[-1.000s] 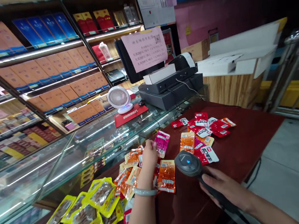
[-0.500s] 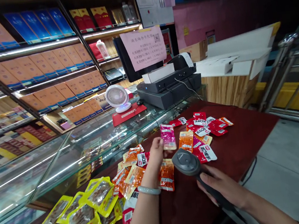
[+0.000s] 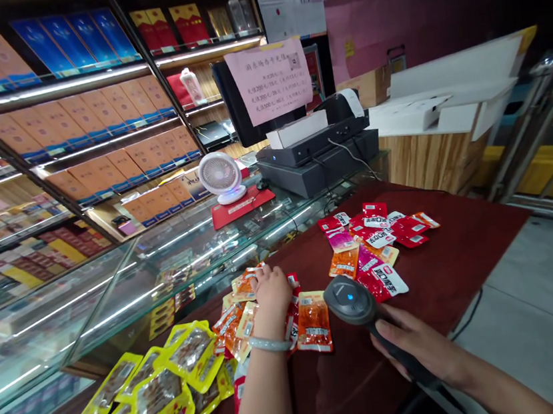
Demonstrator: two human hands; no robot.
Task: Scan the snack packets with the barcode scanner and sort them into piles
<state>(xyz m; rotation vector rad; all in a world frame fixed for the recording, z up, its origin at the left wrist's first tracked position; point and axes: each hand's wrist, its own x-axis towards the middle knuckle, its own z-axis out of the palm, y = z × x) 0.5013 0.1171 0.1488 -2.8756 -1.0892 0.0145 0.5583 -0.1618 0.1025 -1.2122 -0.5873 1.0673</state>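
My right hand (image 3: 419, 344) is wrapped round the handle of a black barcode scanner (image 3: 351, 300), which shows a blue light on its head. My left hand (image 3: 272, 289), with a pale bangle on the wrist, reaches over a pile of orange and red snack packets (image 3: 228, 327); its fingers point down and their tips are hidden, so any grip is out of sight. Just right of it lies a single orange packet (image 3: 313, 322). Farther right is a second group of packets, with a magenta packet (image 3: 342, 239) at its left side and a red-and-white packet (image 3: 385, 281) in front.
Yellow snack bags (image 3: 162, 402) are heaped at the front left of the dark red tabletop (image 3: 465, 224). Behind it runs a glass display counter (image 3: 170, 247) with a white fan (image 3: 221, 175), a cash drawer (image 3: 322, 164) and a monitor. Boxed goods fill the shelves.
My left hand has let go of the magenta packet, now among the right-hand group, and moved left and down to the near pile. A blue light now shows on the scanner.
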